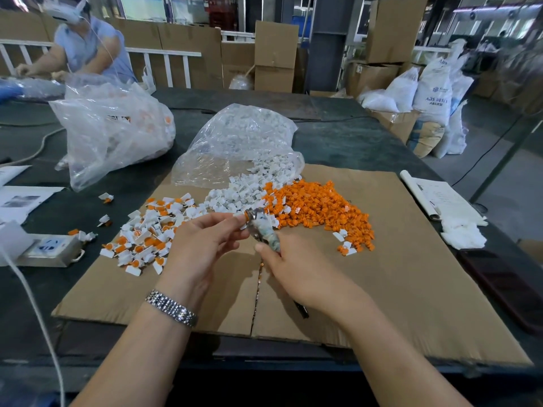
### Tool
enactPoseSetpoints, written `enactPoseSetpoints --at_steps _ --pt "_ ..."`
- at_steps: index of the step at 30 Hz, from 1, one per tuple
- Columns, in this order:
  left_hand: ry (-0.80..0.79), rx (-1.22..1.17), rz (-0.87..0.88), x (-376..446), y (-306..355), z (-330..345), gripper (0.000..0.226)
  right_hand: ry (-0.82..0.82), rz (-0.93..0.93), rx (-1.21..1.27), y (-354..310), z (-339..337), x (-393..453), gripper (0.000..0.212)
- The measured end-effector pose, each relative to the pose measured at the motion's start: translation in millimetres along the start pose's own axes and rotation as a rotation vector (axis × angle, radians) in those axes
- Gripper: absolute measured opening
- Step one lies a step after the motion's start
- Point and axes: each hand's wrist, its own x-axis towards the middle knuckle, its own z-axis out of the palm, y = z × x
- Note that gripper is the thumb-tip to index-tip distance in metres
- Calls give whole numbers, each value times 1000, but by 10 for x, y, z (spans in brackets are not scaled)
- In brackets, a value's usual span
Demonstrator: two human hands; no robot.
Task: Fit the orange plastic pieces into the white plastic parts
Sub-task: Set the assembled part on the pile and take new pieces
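Head view. Readable print appears on one white sack (432, 92) at upper right, marked "ABS RESIN" in part; the sheets of paper (443, 198) at the table's right edge carry writing too small to read. Two clear plastic bags lie on the dark table (338, 142): one (111, 127) at left holding orange-and-white parts, one (238, 142) at centre spilling white plastic parts (235, 195) onto a sheet of cardboard (411, 274). Beside these, touching them, lies a heap of orange plastic pieces (317, 207), too many to count. A third heap of assembled parts (150, 230) lies to the left. The left hand (202, 245), with a metal watch (172, 308) at its wrist, pinches a small piece at its fingertips, too blurred to identify. The right hand (293, 265) grips a metallic tool (263, 230), its fingers curled round it. One socket box (50, 248) sits at far left. A second person (85, 45) works at upper left.
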Motion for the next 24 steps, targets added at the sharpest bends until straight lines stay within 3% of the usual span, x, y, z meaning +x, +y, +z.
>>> enactPoseSetpoints --at_steps 6,9,13,15,18,24 --pt "21 -38 -9 -21 -39 32 18 86 59 -33 63 102 18 34" --pt "12 0 -21 -48 -73 47 18 38 45 -130 118 26 23 35" --pt "69 411 85 -51 -148 -19 10 -84 74 -331 319 -167 -4 36" --pt "110 489 101 -16 -179 -68 11 -102 99 -494 442 -231 -30 37" --pt "125 469 -3 86 -209 -89 10 -105 105 -669 573 -226 -59 52" --pt "292 367 -10 419 -195 -254 10 -65 74 -624 678 -225 -64 65"
